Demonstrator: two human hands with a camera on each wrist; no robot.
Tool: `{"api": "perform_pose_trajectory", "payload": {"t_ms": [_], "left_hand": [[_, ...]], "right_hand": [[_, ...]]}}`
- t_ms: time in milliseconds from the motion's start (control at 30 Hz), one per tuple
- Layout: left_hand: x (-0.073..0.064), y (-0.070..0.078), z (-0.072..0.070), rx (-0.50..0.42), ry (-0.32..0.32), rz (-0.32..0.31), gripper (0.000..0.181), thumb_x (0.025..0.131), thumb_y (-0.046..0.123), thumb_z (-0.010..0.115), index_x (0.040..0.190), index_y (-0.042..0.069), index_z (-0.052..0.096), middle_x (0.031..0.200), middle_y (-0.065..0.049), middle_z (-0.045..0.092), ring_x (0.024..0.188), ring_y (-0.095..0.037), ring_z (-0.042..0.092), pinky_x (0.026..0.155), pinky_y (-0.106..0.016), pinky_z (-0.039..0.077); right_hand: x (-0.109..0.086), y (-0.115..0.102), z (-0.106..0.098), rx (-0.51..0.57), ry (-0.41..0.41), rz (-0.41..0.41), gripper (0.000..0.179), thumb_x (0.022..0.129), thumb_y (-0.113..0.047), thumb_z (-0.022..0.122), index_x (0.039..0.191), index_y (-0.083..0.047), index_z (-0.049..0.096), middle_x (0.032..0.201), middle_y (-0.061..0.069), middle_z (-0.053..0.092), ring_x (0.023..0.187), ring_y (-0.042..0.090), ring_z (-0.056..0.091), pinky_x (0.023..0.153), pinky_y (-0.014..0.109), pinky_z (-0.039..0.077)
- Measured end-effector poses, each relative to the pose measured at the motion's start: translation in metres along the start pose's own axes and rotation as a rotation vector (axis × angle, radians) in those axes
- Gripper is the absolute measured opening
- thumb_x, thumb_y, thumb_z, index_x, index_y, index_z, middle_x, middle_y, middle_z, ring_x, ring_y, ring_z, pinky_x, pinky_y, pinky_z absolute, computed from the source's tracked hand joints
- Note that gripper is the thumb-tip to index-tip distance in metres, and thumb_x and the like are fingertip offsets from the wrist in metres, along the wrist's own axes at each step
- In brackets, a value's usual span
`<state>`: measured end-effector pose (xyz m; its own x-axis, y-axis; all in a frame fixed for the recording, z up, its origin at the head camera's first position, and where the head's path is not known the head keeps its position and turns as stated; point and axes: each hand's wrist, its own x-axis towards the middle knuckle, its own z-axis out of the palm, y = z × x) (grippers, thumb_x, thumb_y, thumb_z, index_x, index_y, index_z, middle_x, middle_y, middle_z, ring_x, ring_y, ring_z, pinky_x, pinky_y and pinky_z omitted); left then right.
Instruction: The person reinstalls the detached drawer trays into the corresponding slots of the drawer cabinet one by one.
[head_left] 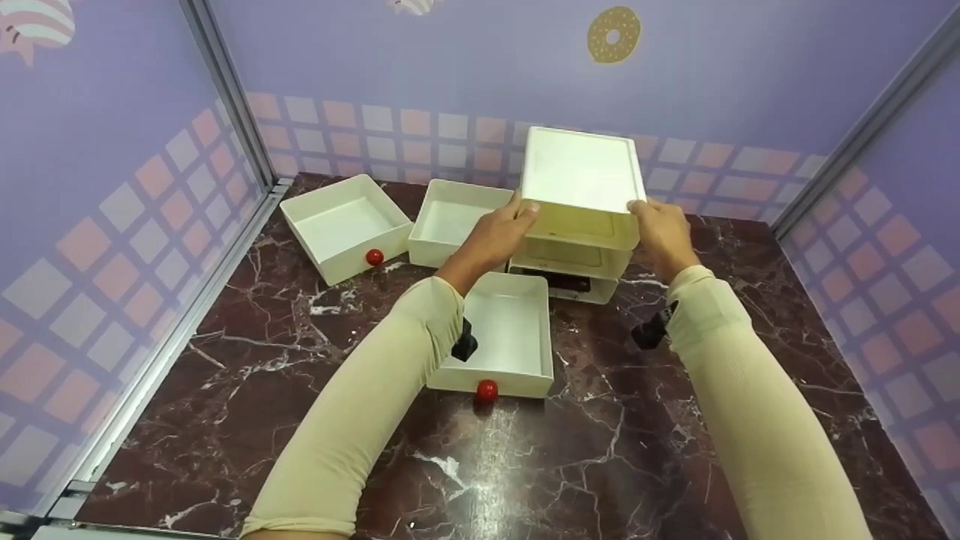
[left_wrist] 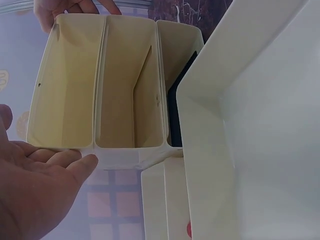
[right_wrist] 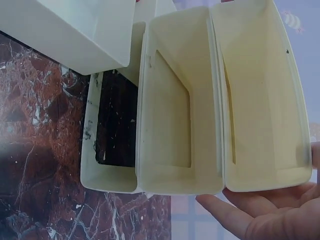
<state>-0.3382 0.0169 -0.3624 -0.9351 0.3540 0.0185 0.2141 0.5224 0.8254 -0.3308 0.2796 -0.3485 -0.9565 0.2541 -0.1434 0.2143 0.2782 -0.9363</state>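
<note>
Three cream drawer cases with open fronts stand stacked at the back, right of centre. My left hand [head_left: 495,232] grips the left side of the top case [head_left: 585,169], thumb at its upper front edge. On the opposite side my right hand [head_left: 664,229] holds the same case, its thumb on the front corner. In the right wrist view, the right hand's fingers [right_wrist: 235,212] lie along the side near the joint with the middle case [right_wrist: 180,110]. Dark tabletop shows through the bottom case [right_wrist: 112,180]. All three cases look hollow, without drawers.
A pulled-out drawer [head_left: 517,330] with a red knob [head_left: 487,391] lies in front of the stack, under my left forearm. Another drawer [head_left: 345,214] with a red knob stands at far left, beside a third drawer [head_left: 450,214]. Patterned walls enclose the dark marbled table [head_left: 600,450].
</note>
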Motion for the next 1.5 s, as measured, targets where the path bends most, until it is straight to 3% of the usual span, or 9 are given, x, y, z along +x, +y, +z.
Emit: {"api": "perform_pose_trajectory", "payload": {"t_ms": [100, 200, 300, 433, 567, 733, 833, 1200, 1500], "left_hand": [[-0.008, 0.000, 0.003, -0.005, -0.016, -0.017, 0.079, 0.105, 0.060, 0.030, 0.165, 0.016, 0.003, 0.170, -0.006, 0.019, 0.157, -0.027, 0.022, 0.130, -0.042, 0.018], [-0.031, 0.001, 0.018, 0.136, 0.044, -0.037, 0.084, 0.103, 0.068, 0.025, 0.164, 0.021, -0.006, 0.172, 0.000, 0.007, 0.159, -0.029, 0.016, 0.130, -0.053, 0.009], [-0.073, -0.003, 0.045, 0.448, 0.070, -0.012, 0.085, 0.102, 0.069, 0.026, 0.165, 0.021, -0.005, 0.173, 0.000, 0.002, 0.159, -0.034, 0.010, 0.123, -0.069, 0.002], [-0.134, -0.030, 0.079, 0.871, 0.009, 0.111, 0.089, 0.098, 0.063, 0.050, 0.166, 0.021, 0.008, 0.172, -0.012, 0.010, 0.156, -0.047, 0.014, 0.111, -0.085, 0.004], [-0.164, -0.066, 0.094, 1.062, -0.010, 0.174, 0.087, 0.095, 0.044, 0.065, 0.165, 0.031, 0.015, 0.170, -0.014, 0.019, 0.153, -0.050, 0.023, 0.108, -0.087, 0.015], [-0.170, -0.090, 0.101, 1.167, 0.024, 0.238, 0.072, 0.094, 0.008, 0.060, 0.157, 0.031, 0.032, 0.160, -0.012, 0.042, 0.131, -0.044, 0.054, 0.093, -0.067, 0.050], [-0.170, -0.090, 0.102, 1.183, 0.050, 0.258, 0.064, 0.089, 0.007, 0.066, 0.145, 0.026, 0.042, 0.149, -0.012, 0.051, 0.115, -0.041, 0.060, 0.079, -0.055, 0.054], [-0.188, -0.035, 0.149, 1.130, -0.174, 0.257, 0.091, 0.074, 0.001, 0.076, 0.151, 0.028, 0.037, 0.159, -0.017, 0.041, 0.136, -0.047, 0.051, 0.099, -0.063, 0.053], [-0.166, -0.021, 0.177, 1.223, -0.046, 0.323, 0.050, 0.099, 0.025, 0.058, 0.146, 0.034, 0.044, 0.152, -0.012, 0.052, 0.129, -0.042, 0.059, 0.093, -0.062, 0.055]], "right_hand": [[0.000, -0.001, 0.000, 0.008, -0.003, 0.006, 0.049, 0.102, -0.037, 0.050, 0.145, -0.014, 0.058, 0.138, 0.020, 0.059, 0.122, 0.033, 0.062, 0.099, 0.052, 0.057], [-0.001, -0.001, 0.002, -0.003, -0.004, -0.003, 0.050, 0.102, -0.037, 0.049, 0.147, -0.015, 0.057, 0.138, 0.021, 0.059, 0.121, 0.033, 0.062, 0.097, 0.052, 0.058], [-0.003, -0.002, 0.005, -0.024, 0.015, -0.020, 0.049, 0.102, -0.038, 0.050, 0.144, -0.015, 0.060, 0.134, 0.021, 0.061, 0.116, 0.033, 0.065, 0.093, 0.049, 0.060], [-0.005, -0.004, 0.007, -0.060, 0.035, -0.044, 0.047, 0.102, -0.039, 0.050, 0.141, -0.015, 0.063, 0.131, 0.021, 0.063, 0.110, 0.031, 0.067, 0.089, 0.046, 0.062], [-0.005, -0.004, 0.007, -0.063, 0.032, -0.046, 0.048, 0.102, -0.039, 0.050, 0.143, -0.017, 0.061, 0.132, 0.020, 0.062, 0.109, 0.030, 0.067, 0.088, 0.047, 0.062], [-0.005, -0.004, 0.005, -0.045, 0.037, -0.029, 0.046, 0.102, -0.039, 0.050, 0.143, -0.021, 0.061, 0.130, 0.021, 0.063, 0.107, 0.034, 0.070, 0.084, 0.047, 0.063], [-0.005, -0.005, 0.005, -0.042, 0.038, -0.032, 0.046, 0.102, -0.040, 0.050, 0.140, -0.018, 0.063, 0.131, 0.020, 0.063, 0.107, 0.034, 0.070, 0.084, 0.047, 0.063], [-0.002, 0.001, 0.003, -0.059, 0.056, -0.026, 0.048, 0.102, -0.042, 0.050, 0.141, -0.019, 0.062, 0.131, 0.020, 0.062, 0.106, 0.031, 0.070, 0.083, 0.046, 0.063], [-0.001, 0.004, 0.004, -0.041, 0.060, -0.031, 0.040, 0.102, -0.039, 0.048, 0.128, -0.013, 0.066, 0.131, 0.020, 0.063, 0.112, 0.033, 0.067, 0.090, 0.052, 0.060]]}}
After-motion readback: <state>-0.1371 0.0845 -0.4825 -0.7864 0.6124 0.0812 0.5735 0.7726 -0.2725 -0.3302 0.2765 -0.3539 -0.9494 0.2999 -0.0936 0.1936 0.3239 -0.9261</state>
